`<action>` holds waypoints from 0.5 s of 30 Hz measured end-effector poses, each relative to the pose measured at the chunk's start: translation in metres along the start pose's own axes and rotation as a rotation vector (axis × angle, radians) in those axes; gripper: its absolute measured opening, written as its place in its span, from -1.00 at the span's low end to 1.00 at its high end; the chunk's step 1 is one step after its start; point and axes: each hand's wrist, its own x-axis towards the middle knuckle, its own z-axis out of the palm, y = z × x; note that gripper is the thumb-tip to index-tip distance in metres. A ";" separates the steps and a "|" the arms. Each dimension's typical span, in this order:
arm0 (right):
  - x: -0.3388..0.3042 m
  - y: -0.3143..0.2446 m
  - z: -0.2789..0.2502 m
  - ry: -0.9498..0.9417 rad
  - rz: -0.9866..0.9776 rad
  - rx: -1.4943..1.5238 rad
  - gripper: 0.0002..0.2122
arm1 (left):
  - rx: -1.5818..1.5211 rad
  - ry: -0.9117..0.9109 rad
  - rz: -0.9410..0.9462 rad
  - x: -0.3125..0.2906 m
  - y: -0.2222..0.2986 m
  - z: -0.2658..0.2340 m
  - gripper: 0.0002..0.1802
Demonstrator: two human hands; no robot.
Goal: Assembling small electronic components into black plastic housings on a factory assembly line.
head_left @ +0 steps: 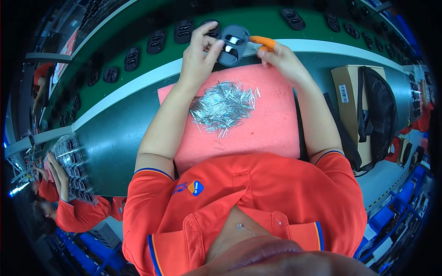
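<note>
My left hand (198, 57) is closed on the left edge of a dark grey, rounded plastic part (234, 42) with two glossy black recesses. It holds the part up above the far edge of the pink foam pad (274, 124). At the part's right edge is my right hand (283, 60), its index finger in an orange finger cot (263, 41). Thumb and fingers there are drawn together; what they pinch, if anything, is too small to make out. A loose heap of thin silver metal pins (223, 108) lies on the pad, between my forearms.
Beyond a pale rail, a green conveyor belt (258, 20) carries several similar black parts (156, 41). A cardboard box (347, 92) and a black bag (380, 101) stand to the right. At left, a co-worker's arms (59, 177) are beside a clear tray of parts (76, 161).
</note>
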 end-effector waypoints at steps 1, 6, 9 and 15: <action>0.006 0.006 0.000 0.109 0.017 0.110 -0.75 | -0.012 -0.033 0.010 -0.001 0.005 0.003 -0.58; 0.006 0.000 0.006 0.292 -0.120 0.371 -0.78 | 0.138 -0.106 0.070 -0.009 0.016 0.021 -0.84; 0.002 -0.002 0.018 0.270 -0.295 0.340 -0.78 | 0.191 -0.119 0.140 -0.009 0.017 0.028 -0.85; -0.002 0.005 0.026 0.343 -0.321 -0.102 -0.76 | 0.209 -0.086 0.148 -0.008 0.016 0.030 -0.86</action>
